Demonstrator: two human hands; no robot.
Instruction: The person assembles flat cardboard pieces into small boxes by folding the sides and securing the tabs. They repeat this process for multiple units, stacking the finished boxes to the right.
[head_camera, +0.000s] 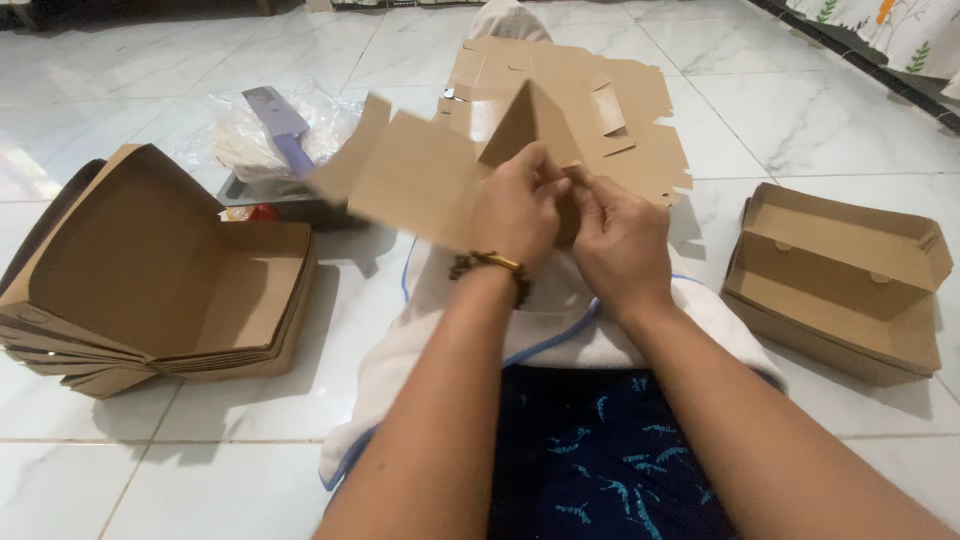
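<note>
— From my screen I see both arms bare, no sleeves. What is on the wrist?

— The left hand (515, 205) has a bracelet (490, 268) of dark beads with one golden piece. The right hand (620, 240) wears nothing. Lower, I see dark blue shorts (590, 450) with small teal marks.

Your hands fold a brown carton blank (420, 180). Nested open brown cartons (160, 280) on floor left, one folded carton (840, 280) right, flat blanks (590, 110) ahead, clear bag (270, 130) behind.

My left hand (515, 210) and right hand (622, 240) pinch cardboard blank (425, 185), folding corner. Nested box stack (160, 275) on floor (800, 110) left; folded box (840, 280) right.
</note>
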